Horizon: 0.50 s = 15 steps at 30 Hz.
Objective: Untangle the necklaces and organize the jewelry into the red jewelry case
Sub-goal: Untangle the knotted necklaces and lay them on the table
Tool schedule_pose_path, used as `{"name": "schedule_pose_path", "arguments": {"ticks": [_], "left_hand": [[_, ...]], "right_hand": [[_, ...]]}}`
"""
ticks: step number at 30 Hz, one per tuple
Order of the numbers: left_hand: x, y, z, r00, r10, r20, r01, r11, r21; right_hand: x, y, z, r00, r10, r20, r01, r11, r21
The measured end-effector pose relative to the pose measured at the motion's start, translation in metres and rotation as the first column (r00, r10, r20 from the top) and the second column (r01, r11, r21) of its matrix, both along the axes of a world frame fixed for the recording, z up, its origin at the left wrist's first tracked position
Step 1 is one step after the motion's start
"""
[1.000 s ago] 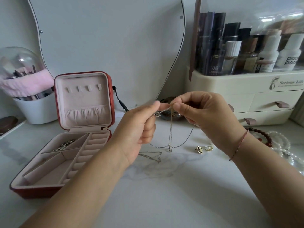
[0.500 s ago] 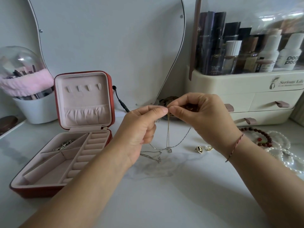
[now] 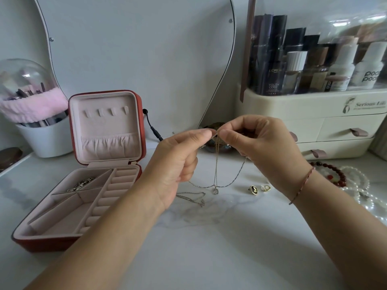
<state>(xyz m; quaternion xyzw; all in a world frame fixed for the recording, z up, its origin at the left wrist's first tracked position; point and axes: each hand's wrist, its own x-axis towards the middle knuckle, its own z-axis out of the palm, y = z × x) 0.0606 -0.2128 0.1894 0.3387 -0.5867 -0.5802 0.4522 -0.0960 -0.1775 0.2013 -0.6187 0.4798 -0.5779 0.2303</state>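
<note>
The table (image 3: 209, 248) is white with faint grey veins. At its left the red case (image 3: 48, 244) lies open, lid upright. Behind the case a white cup (image 3: 48, 139) stands. At the back right sits a cream organizer (image 3: 314, 105) with drawers. Near the middle a thin chain (image 3: 192, 197) lies loose, and two earrings (image 3: 254, 189) lie just beside each other. Further right a red bracelet (image 3: 335, 170) touches the pearls (image 3: 364, 197).
</note>
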Motion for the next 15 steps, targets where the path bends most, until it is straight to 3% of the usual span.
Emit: {"name": "schedule_pose_path", "arguments": {"ticks": [15], "left_hand": [[-0.0021, 0.0009, -0.0009, 1.000, -0.009, 0.002, 0.010, 1.000, -0.024]], "right_hand": [[-0.0011, -0.0022, -0.0014, 0.995, 0.061, 0.085, -0.064, 0.997, 0.032]]}}
